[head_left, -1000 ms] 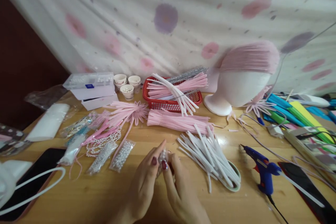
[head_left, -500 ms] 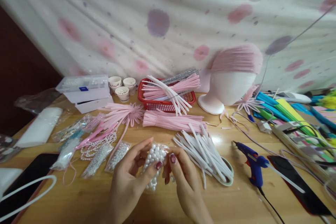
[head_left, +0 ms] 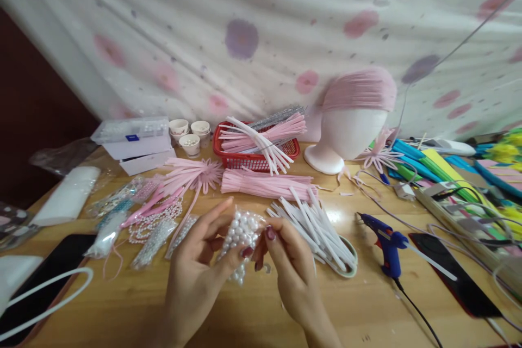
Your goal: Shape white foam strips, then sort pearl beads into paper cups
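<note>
A clear plastic bag of white pearl beads [head_left: 240, 234] is held between my two hands above the front middle of the table. My left hand [head_left: 204, 261] cups the bag from the left, its thumb pressing on the front. At the bag's upper right edge, my right hand [head_left: 291, 261] pinches the plastic between thumb and forefinger. Whether the bag is unsealed cannot be made out. White pipe cleaners [head_left: 318, 228] lie just beyond my right hand. Past my left hand are more bead bags [head_left: 155, 242] and a string of pearls [head_left: 169, 212].
A red basket [head_left: 232, 160] of pipe cleaners, a pink bundle [head_left: 265, 184] and small paper cups [head_left: 190, 145] stand behind. A foam head [head_left: 354, 130] wears a pink covering. At right lie a blue glue gun [head_left: 387, 242], its cord and a phone [head_left: 457, 277].
The bead bag has been lifted slightly, and my right fingers have shifted a little outward at its corner. The camera view has turned slightly to the right.
</note>
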The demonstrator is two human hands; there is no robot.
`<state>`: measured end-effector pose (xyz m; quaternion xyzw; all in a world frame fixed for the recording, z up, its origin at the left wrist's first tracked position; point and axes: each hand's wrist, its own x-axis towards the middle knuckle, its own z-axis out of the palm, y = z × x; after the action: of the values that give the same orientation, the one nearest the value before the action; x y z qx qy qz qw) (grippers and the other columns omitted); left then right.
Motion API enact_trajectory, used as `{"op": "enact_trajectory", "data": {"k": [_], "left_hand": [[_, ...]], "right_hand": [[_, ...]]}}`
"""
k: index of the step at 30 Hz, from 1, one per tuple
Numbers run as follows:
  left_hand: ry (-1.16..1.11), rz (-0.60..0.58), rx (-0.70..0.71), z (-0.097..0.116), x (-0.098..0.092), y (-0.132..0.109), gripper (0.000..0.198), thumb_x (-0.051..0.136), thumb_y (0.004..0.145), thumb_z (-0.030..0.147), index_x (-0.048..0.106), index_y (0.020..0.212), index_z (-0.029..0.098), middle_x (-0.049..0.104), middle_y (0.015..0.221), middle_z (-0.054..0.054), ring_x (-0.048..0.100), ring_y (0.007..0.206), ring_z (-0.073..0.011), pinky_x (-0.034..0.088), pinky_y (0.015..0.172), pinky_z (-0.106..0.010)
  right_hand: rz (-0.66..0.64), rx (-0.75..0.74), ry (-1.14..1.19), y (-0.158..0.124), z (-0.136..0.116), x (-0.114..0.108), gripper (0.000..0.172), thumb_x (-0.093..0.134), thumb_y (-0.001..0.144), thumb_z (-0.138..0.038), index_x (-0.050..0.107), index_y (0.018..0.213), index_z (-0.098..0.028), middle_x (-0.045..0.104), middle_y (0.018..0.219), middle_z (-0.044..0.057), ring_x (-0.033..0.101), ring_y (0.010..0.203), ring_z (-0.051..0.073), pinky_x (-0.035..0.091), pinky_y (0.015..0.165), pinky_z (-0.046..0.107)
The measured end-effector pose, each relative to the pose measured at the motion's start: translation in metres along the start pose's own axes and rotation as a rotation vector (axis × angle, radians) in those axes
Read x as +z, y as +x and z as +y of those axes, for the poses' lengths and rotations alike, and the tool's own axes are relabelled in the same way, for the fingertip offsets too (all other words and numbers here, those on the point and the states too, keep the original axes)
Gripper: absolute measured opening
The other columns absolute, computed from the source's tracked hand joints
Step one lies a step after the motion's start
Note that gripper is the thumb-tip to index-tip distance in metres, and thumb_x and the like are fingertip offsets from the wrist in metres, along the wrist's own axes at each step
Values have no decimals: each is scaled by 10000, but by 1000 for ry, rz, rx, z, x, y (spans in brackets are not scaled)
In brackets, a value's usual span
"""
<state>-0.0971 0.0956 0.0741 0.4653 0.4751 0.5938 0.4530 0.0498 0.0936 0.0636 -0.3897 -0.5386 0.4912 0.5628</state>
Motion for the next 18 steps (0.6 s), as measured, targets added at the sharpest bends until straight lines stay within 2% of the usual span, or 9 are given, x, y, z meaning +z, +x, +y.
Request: {"op": "enact_trajectory", "data": {"k": [4, 7, 10, 12, 14, 18], "left_hand": [[-3, -14, 12, 0, -1, -4, 490, 837, 722, 255, 688, 1188, 272, 775, 1108, -38, 758, 923, -193, 622, 763, -209], [19, -32, 21, 1, -2, -5, 461, 834, 727, 268, 700, 1167, 277, 774, 1114, -36, 754, 944, -200, 619, 793, -222], [48, -67, 19, 4, -4, -5, 419, 807, 758, 291, 703, 1164, 283, 763, 1146, -40, 739, 1001, -211, 612, 829, -236], [54, -89, -6, 7, -4, -5, 409, 787, 779, 314, 695, 1175, 266, 752, 1175, -56, 720, 1055, -229, 607, 860, -260], [41, -110, -57, 11, -4, -6, 415, 767, 798, 330, 679, 1196, 252, 737, 1208, -67, 696, 1110, -234, 592, 903, -277], [30, -200, -149, 15, -6, -4, 418, 736, 826, 351, 656, 1221, 239, 708, 1263, -78, 667, 1160, -236, 571, 943, -286]], "right_hand": [[-28, 18, -28, 7, -9, -9, 351, 431, 1032, -419, 578, 794, -207, 579, 680, -15, 558, 617, 113, 467, 575, 227], [-84, 24, -37, 13, -18, -15, 325, 521, 994, -412, 599, 767, -193, 583, 646, -18, 550, 579, 104, 471, 548, 219], [-119, 71, 58, 17, -25, -21, 268, 613, 942, -391, 620, 767, -188, 596, 616, -25, 552, 528, 90, 484, 507, 201], [-148, 106, 98, 20, -27, -24, 269, 636, 923, -404, 626, 768, -184, 604, 601, -25, 554, 497, 86, 487, 485, 197], [-203, 129, 92, 24, -29, -28, 339, 597, 934, -467, 621, 757, -178, 594, 596, -20, 552, 473, 88, 475, 454, 199], [-329, 143, -56, 31, -33, -31, 436, 510, 960, -538, 535, 697, -191, 495, 569, -50, 471, 439, 68, 386, 421, 183]]}}
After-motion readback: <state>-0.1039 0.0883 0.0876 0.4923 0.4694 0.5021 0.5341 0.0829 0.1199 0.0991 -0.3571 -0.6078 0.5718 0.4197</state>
